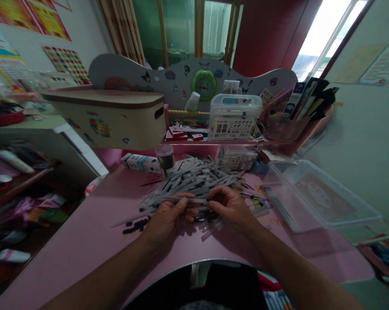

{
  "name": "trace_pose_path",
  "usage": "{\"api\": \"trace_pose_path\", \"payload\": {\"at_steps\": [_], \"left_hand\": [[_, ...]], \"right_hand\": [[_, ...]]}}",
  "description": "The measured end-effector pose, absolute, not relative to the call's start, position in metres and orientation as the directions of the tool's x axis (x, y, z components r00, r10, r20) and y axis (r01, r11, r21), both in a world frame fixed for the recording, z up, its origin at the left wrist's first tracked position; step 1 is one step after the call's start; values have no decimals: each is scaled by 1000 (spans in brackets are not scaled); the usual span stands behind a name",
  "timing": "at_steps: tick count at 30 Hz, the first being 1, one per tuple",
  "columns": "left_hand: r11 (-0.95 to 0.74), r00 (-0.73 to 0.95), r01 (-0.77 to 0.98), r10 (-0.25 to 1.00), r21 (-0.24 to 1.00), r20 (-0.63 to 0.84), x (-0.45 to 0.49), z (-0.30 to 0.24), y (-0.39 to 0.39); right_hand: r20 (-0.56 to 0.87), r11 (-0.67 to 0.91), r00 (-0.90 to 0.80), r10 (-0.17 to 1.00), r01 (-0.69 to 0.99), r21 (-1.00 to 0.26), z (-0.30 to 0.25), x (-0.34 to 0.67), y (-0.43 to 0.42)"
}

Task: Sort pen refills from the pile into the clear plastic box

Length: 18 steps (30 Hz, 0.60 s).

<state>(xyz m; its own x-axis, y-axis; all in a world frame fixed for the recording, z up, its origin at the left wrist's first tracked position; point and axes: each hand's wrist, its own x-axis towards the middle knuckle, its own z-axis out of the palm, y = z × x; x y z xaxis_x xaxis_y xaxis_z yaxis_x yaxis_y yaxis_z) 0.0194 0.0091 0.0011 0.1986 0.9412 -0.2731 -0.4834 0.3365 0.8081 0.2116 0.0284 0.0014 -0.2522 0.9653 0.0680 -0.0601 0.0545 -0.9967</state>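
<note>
My left hand (171, 216) is closed around a translucent pen barrel (194, 200), its thumb lying along the top. The barrel points to the right, level above the desk. At its right end my right hand (231, 207) pinches a small black piece that looks like a pen cap, partly hidden by the fingers. Just beyond both hands spreads a heap of similar translucent pens (194, 176) with dark tips. Loose black caps (138, 225) lie to the left of my left hand. A few clear tubes (212, 230) rest below my right hand.
On the pink desk (94, 232), a clear plastic box (352, 211) stands at the right. Behind the heap are a round jar (165, 157), a long carton (142, 162) and a clear case (236, 157). A lidded bin (117, 120) and a handled case (235, 118) sit above.
</note>
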Motion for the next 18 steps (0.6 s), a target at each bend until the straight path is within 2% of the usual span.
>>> {"api": "trace_pose_path", "payload": {"at_steps": [18], "left_hand": [[322, 174, -464, 947, 825, -272, 19, 1, 12]], "right_hand": [[117, 127, -250, 961, 22, -992, -3, 214, 29]]}}
